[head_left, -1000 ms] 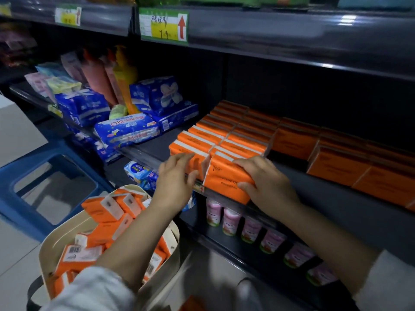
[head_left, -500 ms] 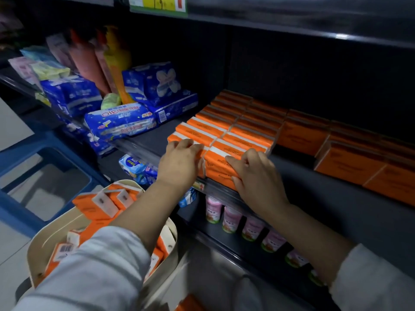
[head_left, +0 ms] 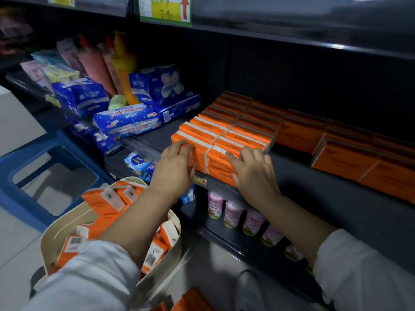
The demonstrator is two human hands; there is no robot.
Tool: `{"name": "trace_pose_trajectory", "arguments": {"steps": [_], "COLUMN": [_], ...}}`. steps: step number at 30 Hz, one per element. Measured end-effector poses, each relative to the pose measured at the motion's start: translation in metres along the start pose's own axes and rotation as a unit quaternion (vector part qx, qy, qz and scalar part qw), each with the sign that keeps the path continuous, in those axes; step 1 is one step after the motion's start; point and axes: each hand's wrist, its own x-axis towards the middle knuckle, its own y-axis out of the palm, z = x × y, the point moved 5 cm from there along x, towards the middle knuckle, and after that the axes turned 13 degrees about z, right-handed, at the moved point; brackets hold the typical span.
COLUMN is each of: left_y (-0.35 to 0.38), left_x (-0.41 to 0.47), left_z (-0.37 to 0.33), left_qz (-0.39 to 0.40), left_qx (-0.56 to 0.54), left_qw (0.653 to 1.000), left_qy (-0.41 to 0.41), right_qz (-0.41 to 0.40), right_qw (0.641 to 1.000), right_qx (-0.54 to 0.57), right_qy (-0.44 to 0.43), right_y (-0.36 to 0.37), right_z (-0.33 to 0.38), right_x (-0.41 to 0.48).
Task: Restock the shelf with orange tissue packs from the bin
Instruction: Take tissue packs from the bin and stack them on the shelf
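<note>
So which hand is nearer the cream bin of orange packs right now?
Left. The left hand rests on the front-left pack just above the bin; the right hand presses the front-right pack, farther along the shelf.

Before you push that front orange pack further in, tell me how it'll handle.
The front orange pack looks soft-wrapped, so it probably dents under the right hand. Likely light. Its flat sides against the neighbouring pack should let it slide, not tip.

Both hands, left (head_left: pixel 174 167) and right (head_left: pixel 252 170), press flat against front shelf tissue packs (head_left: pixel 221 140).
</note>
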Motion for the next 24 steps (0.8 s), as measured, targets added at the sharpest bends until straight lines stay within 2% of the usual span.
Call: {"name": "trace_pose_trajectory", "arguments": {"steps": [6, 10, 14, 19, 24], "left_y": [-0.004, 0.007, 0.019, 0.030, 0.032], "left_x": [-0.079, -0.139, -0.188, -0.226, -0.242], "left_z": [0.056, 0.101, 0.133, 0.172, 0.210], "left_qz": [0.013, 0.035, 0.040, 0.028, 0.023], "left_qx": [0.024, 0.004, -0.028, -0.080, -0.109], "left_qw": [0.997, 0.987, 0.976, 0.958, 0.942], "left_qy": [-0.077, -0.154, -0.211, -0.272, -0.316], "right_qz": [0.009, 0.008, 0.070, 0.165, 0.220], "right_qw": [0.999, 0.997, 0.990, 0.974, 0.961], "right_qx": [0.027, 0.060, 0.084, 0.115, 0.124], "right_qy": [0.023, -0.040, -0.091, -0.100, -0.110], "right_y": [-0.011, -0.016, 0.000, 0.028, 0.056], "right_z": [0.014, 0.064, 0.122, 0.174, 0.208], "right_x": [-0.013, -0.032, -0.044, -0.046, -0.036]}}
